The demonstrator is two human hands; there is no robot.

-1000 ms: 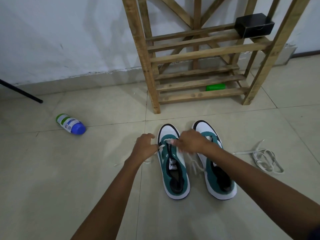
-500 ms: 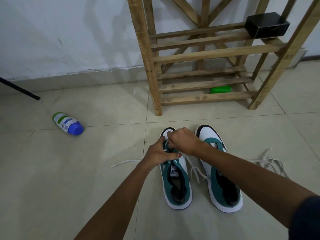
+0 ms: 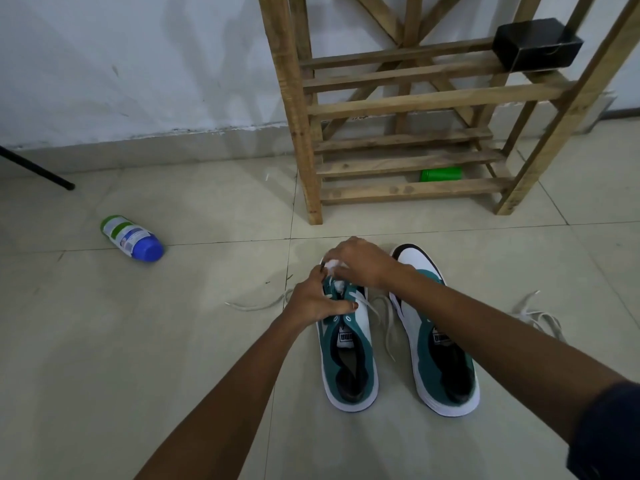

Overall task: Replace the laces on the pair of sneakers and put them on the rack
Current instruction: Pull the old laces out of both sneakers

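Observation:
Two teal-and-white sneakers stand side by side on the tiled floor, toes toward the wooden rack [image 3: 408, 105]. My left hand [image 3: 313, 301] grips the left sneaker [image 3: 348, 362] across its lace area, thumb on the right side. My right hand [image 3: 360, 261] is over that shoe's toe, fingers pinched on the white lace [image 3: 384, 317] at the lowest eyelets. One lace end trails left on the floor, another lies between the shoes. The right sneaker [image 3: 440, 334] has no lace and is partly behind my right forearm.
A loose pile of white laces [image 3: 540, 315] lies right of the shoes. A white bottle with a blue cap [image 3: 133, 239] lies on the floor at left. A black box [image 3: 536, 45] sits on the rack's upper shelf, a green object [image 3: 441, 174] near its bottom. A black rod [image 3: 38, 169] leans at far left.
My left hand has moved from the shoe's left side onto its lace area. My right hand has shifted forward over the toe. The view has tilted slightly.

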